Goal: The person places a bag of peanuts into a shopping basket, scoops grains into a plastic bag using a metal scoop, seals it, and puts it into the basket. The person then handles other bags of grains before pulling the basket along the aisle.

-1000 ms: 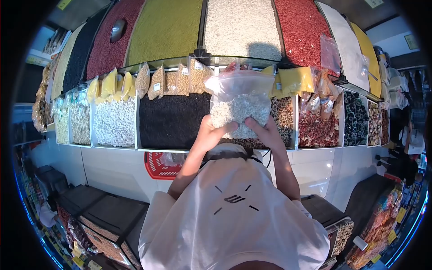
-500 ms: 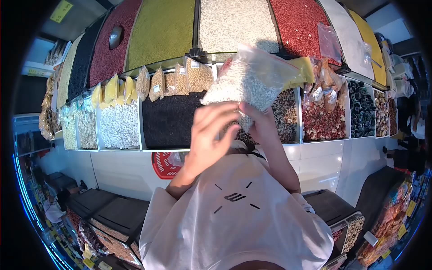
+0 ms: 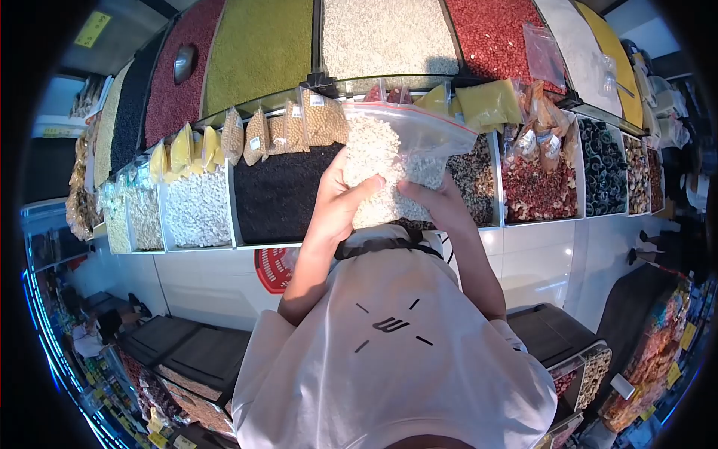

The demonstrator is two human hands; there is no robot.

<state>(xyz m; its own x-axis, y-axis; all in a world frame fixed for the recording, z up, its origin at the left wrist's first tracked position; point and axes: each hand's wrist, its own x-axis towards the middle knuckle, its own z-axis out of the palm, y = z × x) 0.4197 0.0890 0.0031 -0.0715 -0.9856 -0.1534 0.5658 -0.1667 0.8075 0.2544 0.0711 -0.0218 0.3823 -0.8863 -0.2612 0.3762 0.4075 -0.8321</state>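
A clear zip bag (image 3: 378,168) with a red line along its seal is part filled with pale grains, heaped mostly toward its left side. My left hand (image 3: 338,196) is closed on the bag's lower left, thumb pressed across the front. On the lower right, my right hand (image 3: 443,202) grips it the same way, its thumb near the middle; the fingers of both hands are mostly hidden behind. The bag is up in front of the counter, seal side away from me. I cannot tell whether the seal is fastened.
Behind the bag, bins hold black grains (image 3: 277,198), white pieces (image 3: 198,209) and a mixed grain (image 3: 479,183). Packed bags of beige beans (image 3: 323,120) line the ledge. Beyond are large bins of green beans (image 3: 262,49) and red peanuts (image 3: 493,45). A red basket (image 3: 269,268) sits on the floor.
The bag has come lower and closer to me, turning so its seal lies across the top. My left hand, blurred and loose before, now grips the bag's left side.
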